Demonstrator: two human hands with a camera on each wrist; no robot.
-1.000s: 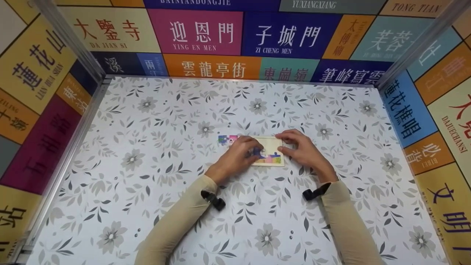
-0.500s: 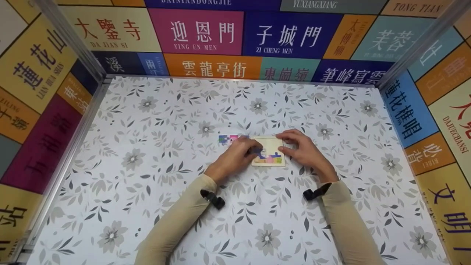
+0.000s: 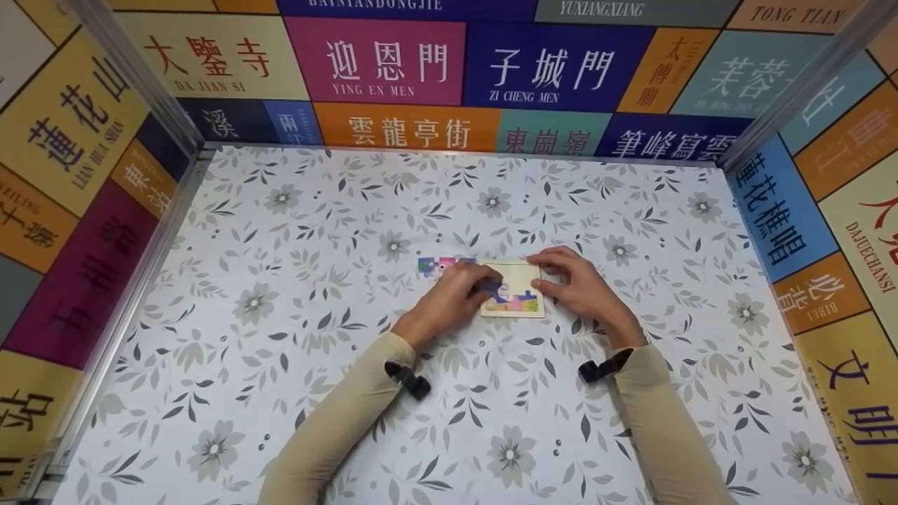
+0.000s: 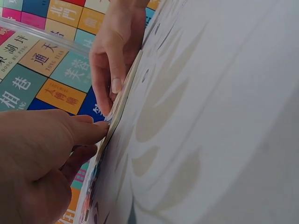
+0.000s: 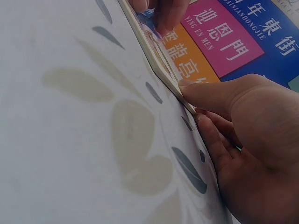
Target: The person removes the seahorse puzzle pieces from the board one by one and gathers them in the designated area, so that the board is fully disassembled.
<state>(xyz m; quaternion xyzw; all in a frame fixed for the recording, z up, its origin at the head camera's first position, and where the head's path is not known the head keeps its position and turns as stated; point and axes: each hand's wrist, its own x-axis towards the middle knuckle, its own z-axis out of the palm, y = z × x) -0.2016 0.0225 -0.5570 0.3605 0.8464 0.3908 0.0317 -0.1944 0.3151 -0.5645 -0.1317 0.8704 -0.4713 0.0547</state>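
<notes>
Left hand: [image 3: 454, 293] at the tray's left side, fingers curled; they seem to pinch a blue piece [image 3: 497, 293] just above the lower row.
Right hand: [image 3: 577, 284] holding the tray's right edge, thumb on the rim and fingers around the far corner.
Tray: [image 3: 520, 273] a small pale puzzle tray, flat on the tabletop between the hands.
Filled part: the bottom row [image 3: 518, 304], in peach, pink and yellow-green, with some blue along its top.
Bare part: most of the upper area — by the look of it, less than half is covered.
Loose pieces: [image 3: 425, 266] a short row beyond the left hand, at least three, the nearest partly hidden; exact count cannot be told.
Wrists: tan sleeves [image 3: 663, 414], each with a black strap [image 3: 407, 379] at the cuff.
Tabletop: [image 3: 351, 210] white, printed with grey flowers and leaves.
Walls: panels [image 3: 375, 63] of coloured blocks with Chinese characters and Latin lettering, on three sides.
Corners: metal posts [image 3: 133, 77] — one at each back corner.
</notes>
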